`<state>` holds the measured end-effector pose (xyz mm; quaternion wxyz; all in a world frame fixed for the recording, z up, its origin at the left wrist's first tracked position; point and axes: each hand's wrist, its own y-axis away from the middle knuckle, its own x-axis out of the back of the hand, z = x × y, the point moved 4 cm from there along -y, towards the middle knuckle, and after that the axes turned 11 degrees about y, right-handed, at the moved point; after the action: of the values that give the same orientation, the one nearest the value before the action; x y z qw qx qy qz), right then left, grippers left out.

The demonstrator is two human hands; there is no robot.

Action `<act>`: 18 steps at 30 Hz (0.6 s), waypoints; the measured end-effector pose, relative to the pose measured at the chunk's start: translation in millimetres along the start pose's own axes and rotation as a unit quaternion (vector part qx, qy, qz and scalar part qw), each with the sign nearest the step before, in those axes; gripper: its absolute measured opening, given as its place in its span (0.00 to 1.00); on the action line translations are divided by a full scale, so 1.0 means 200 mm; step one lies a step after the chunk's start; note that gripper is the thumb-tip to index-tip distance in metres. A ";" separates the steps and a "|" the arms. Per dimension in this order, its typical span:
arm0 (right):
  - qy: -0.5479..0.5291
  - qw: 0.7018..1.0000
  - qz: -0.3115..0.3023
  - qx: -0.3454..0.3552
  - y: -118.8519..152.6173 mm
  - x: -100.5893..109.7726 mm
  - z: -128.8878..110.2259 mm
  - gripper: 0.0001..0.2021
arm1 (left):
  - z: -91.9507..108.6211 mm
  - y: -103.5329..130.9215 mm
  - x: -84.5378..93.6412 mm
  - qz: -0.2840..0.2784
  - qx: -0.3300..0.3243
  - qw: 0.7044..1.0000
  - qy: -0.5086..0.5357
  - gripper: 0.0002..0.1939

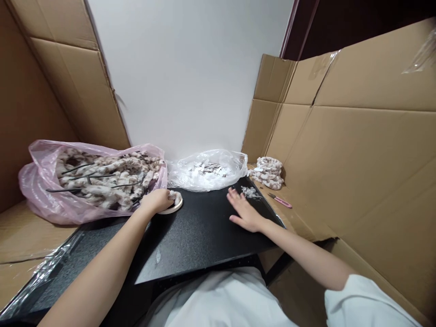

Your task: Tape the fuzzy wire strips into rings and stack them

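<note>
My left hand (pixel 157 200) is closed on a fluffy pale piece (pixel 175 197) at the left of the black tabletop (pixel 200 231). Under and beside it lies a round, light-coloured ring or dish (pixel 174 208); its exact shape is partly hidden by the hand. Over the right part of the tabletop, my right hand (pixel 245 212) is spread palm down, fingers apart, holding nothing. Just beyond its fingertips is a small heap of grey-white fluff (pixel 251 192).
A pink bag (pixel 41 181) full of fluffy strips and dark cords stands left. Behind the tabletop lies a clear bag (pixel 190 181) of small tags. Stacked fluffy bands (pixel 270 173) and pink snips (pixel 281 200) are at right. Cardboard walls (pixel 357 150) flank the table.
</note>
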<state>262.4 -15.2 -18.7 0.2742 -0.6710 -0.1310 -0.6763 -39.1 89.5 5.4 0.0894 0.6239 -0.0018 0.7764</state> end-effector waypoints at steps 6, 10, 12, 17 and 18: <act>-0.075 0.986 -0.112 0.094 -0.09 -0.04 -0.19 0.36 | 0.00 0.00 0.00 0.001 -0.003 1.000 0.009 0.19; -0.060 0.992 -0.106 0.039 -0.13 -0.07 -0.06 0.35 | 0.00 0.00 0.00 0.003 -0.007 1.000 0.002 0.18; -0.048 0.993 -0.109 0.009 -0.14 -0.09 0.04 0.34 | 0.00 0.00 0.00 0.002 -0.009 1.000 -0.002 0.19; -0.019 0.991 -0.117 -0.069 -0.13 -0.11 0.24 0.35 | -0.01 -0.02 -0.01 0.003 -0.005 1.000 -0.004 0.20; -0.011 0.990 -0.109 -0.084 -0.12 -0.11 0.26 0.35 | -0.01 -0.02 -0.01 0.003 -0.006 1.000 -0.001 0.20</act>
<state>291.4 38.0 -31.8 0.1396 -0.6808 -0.1493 -0.7033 -39.7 93.1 3.0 0.0903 0.6241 -0.0082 0.7761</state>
